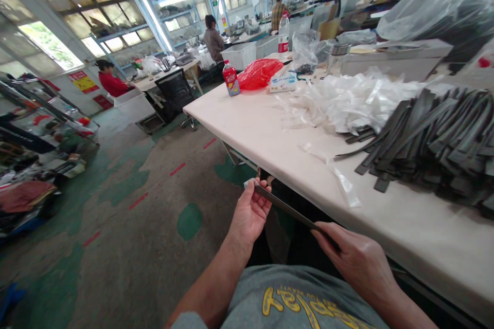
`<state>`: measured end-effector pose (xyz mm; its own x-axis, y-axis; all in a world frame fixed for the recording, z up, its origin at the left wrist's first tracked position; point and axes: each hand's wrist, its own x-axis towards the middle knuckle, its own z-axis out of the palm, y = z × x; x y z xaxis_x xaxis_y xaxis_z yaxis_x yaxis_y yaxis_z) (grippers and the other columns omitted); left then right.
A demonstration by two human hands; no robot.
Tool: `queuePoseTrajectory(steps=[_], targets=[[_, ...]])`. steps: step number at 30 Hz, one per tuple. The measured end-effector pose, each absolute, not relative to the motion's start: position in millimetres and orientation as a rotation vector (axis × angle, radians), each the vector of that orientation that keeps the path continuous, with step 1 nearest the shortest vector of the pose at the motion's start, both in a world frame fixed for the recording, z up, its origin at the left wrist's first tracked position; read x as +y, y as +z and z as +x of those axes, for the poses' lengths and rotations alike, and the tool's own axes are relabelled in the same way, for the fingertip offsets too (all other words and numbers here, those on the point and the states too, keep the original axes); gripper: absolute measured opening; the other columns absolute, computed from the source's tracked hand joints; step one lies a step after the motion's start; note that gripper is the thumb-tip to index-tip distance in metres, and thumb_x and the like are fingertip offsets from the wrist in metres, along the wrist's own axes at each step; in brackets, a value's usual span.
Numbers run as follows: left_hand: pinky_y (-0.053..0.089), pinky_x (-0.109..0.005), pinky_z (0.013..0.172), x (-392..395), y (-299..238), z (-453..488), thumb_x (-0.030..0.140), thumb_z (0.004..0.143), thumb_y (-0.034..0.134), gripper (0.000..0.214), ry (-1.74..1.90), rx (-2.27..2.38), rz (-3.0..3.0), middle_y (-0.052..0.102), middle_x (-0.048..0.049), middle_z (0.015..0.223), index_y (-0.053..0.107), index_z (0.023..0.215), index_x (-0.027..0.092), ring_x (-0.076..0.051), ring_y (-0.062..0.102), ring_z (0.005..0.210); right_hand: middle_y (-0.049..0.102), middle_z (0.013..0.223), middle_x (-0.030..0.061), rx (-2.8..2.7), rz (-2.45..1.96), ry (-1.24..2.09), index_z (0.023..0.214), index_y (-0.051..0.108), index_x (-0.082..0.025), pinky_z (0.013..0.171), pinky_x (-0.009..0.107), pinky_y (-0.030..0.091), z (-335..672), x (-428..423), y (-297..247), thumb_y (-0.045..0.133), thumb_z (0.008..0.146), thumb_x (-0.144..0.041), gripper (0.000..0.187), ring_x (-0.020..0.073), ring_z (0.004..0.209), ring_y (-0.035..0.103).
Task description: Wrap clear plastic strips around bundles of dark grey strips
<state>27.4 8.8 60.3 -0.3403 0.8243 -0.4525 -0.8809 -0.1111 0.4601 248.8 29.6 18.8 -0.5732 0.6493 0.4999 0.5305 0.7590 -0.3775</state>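
A dark flat strip (287, 207) stretches between my two hands, just off the near edge of the table. My left hand (250, 212) pinches its far end, where a small whitish piece (250, 183) shows at the fingertips. Farther along, my right hand (353, 252) is closed around the strip, with the thumb on top. On the table to the right lies a large heap of similar dark strips (436, 139). Beside it is a pile of shiny white film pieces (358, 97), and one loose white film strip (345, 185) lies nearer the edge.
The pale-covered table (247, 118) runs diagonally ahead. A red-labelled bottle (231, 79), red plastic bag (259, 73), tissue pack (283, 82) and glass jar (338, 57) stand toward its far end. An office chair (175, 90) and seated people (213, 40) are farther back.
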Motion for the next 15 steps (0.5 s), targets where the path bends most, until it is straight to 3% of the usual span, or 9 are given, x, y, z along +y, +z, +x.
queuePoseTrajectory(steps=[8, 15], targets=[[0.055, -0.023, 0.069, 11.2, 55.8, 22.7, 0.030, 0.085, 0.063, 0.016, 1.770, 0.869, -0.084, 0.073, -0.0028, 0.086, 0.069, 0.091, 0.017, -0.012, 0.069, 0.078, 0.071, 0.081, 0.0006, -2.295, -0.903, 0.219, 0.095, 0.063, -0.019, 0.057, 0.025, 0.046, 248.5, 32.3, 16.8, 0.047, 0.097, -0.033, 0.021, 0.0138, 0.061, 0.066], [0.055, -0.023, 0.073, 14.6, 52.0, 25.6, 0.029, 0.085, 0.062, 0.015, 1.760, 0.865, -0.086, 0.073, -0.0031, 0.089, 0.069, 0.091, 0.017, -0.012, 0.069, 0.080, 0.070, 0.079, 0.0013, -2.305, -0.892, 0.281, 0.092, 0.066, -0.019, 0.056, 0.024, 0.045, 246.7, 30.7, 12.7, 0.049, 0.095, -0.032, 0.022, 0.0136, 0.060, 0.065]])
